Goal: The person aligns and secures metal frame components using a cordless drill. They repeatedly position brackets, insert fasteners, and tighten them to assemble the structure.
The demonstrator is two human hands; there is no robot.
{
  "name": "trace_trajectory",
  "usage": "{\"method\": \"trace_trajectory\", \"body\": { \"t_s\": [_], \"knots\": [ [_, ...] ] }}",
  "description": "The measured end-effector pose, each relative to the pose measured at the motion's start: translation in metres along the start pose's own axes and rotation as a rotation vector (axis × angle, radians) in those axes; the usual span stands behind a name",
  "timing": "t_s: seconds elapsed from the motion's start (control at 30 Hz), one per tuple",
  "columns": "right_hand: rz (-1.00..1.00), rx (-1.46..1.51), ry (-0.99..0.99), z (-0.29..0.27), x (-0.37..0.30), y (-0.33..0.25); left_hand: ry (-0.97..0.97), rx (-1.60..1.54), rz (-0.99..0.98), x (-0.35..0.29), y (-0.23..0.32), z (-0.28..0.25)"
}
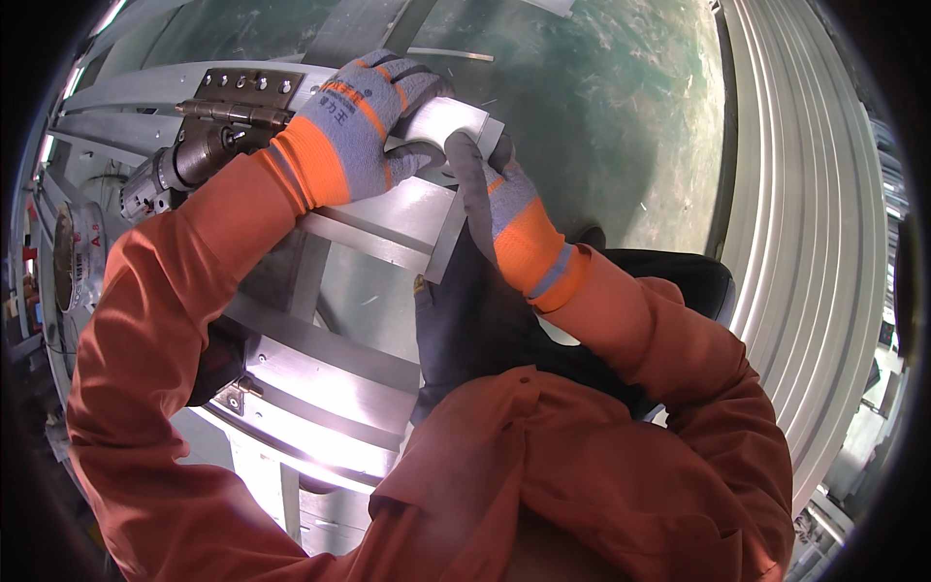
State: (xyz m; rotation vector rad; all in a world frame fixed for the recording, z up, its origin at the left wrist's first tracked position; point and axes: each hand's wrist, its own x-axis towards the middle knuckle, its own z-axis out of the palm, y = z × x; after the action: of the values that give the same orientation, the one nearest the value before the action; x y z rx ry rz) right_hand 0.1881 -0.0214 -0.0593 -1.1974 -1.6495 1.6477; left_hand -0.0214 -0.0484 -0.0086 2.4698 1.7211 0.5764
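Both of my hands wear grey work gloves with orange cuffs. My left hand [373, 121] is curled over a short silver metal piece [448, 118], its thumb pressed along the near side. My right hand [490, 194] grips the right end of that piece, thumb on the near face and fingertips partly hidden behind it. Just below lies a wider silver metal profile [398, 215] with a flat end. Left of my left hand, a dark hinge [247, 92] with several screws rests on the frame, beside a power drill [175, 170].
Long pale metal profiles [800, 223] are stacked along the right. A curved-looking metal frame bar [330, 373] runs below my left arm, with a small bracket [233, 400] on it. A round labelled object [82, 257] stands at far left. Greenish floor [592, 107] shows beyond.
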Motion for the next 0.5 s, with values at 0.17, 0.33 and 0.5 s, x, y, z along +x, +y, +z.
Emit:
{"method": "trace_trajectory", "body": {
  "t_s": [0.17,0.33,0.5],
  "knots": [
    [0.042,0.039,0.031,0.003,-0.004,-0.011,0.04,-0.002,0.027,-0.002,-0.006,0.005],
    [0.04,0.061,0.016,0.003,-0.004,-0.012,0.058,0.033,0.021,-0.005,-0.005,0.011],
    [-0.037,0.136,0.041,0.003,-0.007,-0.013,0.027,0.018,-0.002,-0.002,-0.003,0.009]
  ]
}}
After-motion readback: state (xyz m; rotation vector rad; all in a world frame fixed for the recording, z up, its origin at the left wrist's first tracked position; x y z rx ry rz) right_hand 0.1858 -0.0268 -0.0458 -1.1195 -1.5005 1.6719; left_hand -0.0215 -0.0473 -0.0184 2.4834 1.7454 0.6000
